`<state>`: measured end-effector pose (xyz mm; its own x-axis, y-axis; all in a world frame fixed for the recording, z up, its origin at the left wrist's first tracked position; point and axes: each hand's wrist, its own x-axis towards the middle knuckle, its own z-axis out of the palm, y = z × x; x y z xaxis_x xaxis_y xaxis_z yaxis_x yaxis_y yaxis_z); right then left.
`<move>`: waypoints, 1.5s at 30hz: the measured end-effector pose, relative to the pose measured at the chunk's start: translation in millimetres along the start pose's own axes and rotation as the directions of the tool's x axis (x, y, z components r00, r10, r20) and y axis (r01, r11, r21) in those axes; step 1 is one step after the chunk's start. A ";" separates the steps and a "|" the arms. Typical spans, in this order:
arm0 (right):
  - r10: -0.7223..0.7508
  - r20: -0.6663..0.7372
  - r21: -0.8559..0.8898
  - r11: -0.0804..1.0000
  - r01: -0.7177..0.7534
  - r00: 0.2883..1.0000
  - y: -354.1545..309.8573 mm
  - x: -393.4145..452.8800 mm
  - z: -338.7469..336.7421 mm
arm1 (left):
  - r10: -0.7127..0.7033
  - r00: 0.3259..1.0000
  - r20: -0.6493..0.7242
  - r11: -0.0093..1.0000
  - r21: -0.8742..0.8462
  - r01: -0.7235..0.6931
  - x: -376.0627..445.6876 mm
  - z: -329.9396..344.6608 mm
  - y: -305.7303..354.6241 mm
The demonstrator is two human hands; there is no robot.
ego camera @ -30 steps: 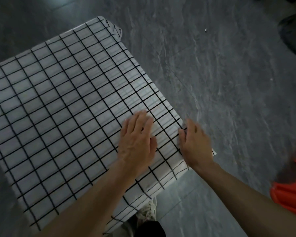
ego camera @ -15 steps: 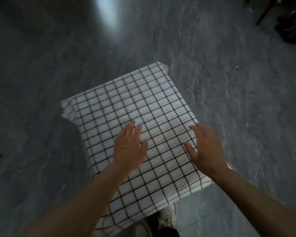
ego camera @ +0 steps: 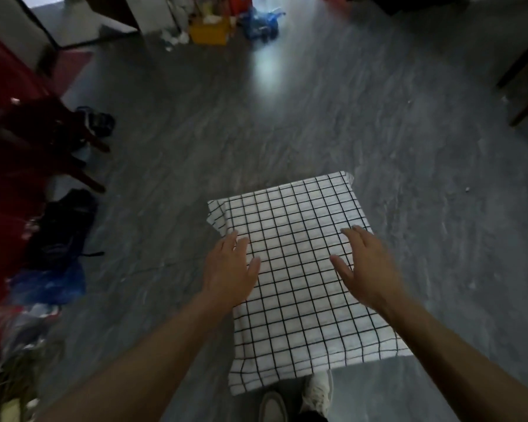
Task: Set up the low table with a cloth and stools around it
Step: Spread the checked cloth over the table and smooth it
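Hands flat, spread over cloth

One cloth, two hands, two shoes.

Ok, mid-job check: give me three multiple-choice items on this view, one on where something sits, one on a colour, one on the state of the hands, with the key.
1. Where is the left hand relative to the cloth?
A. at its left edge
B. at its far right corner
C. under its near hem

2. What does the cloth look like?
A. plain red
B. white with a black grid
C. blue stripes

3. What state are the two hands in?
A. both gripping bunched cloth
B. both open with fingers spread
C. one holding a stool

Answers: 1 A, the left hand lies over the cloth's left border, fingers pointing away from the person. 2 B, thin black lines cross a white ground. 3 B, the left hand and the right hand both show straight, spread fingers above the cloth, with nothing held; whether they press on it I cannot tell.
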<state>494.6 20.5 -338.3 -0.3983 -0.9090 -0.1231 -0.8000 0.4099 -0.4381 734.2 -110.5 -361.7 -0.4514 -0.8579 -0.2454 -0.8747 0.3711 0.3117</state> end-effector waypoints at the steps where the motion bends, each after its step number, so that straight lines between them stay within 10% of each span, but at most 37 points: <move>1: 0.005 -0.002 0.005 1.000 -0.005 1.000 -10.0 -3.0 -11.1 | -0.011 1.000 -0.002 1.000 0.001 0.011 -5.3 -13.8 1.5; 22: 0.044 -0.076 -0.200 0.978 -0.058 0.996 -149.5 -80.9 -153.4 | 0.206 0.978 -0.011 0.978 0.031 -0.206 -82.4 -210.9 19.7; 45: 0.281 -0.278 -0.186 0.922 -0.339 0.919 -81.4 -164.7 -236.4 | 0.497 0.866 0.061 0.867 -0.068 -0.493 -69.9 -213.1 145.0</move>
<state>519.2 154.8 -71.9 -0.7155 -0.6985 0.0109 -0.6865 0.7001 -0.1963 676.5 -72.4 -103.7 -0.8362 -0.5366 -0.1136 -0.5240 0.7205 0.4541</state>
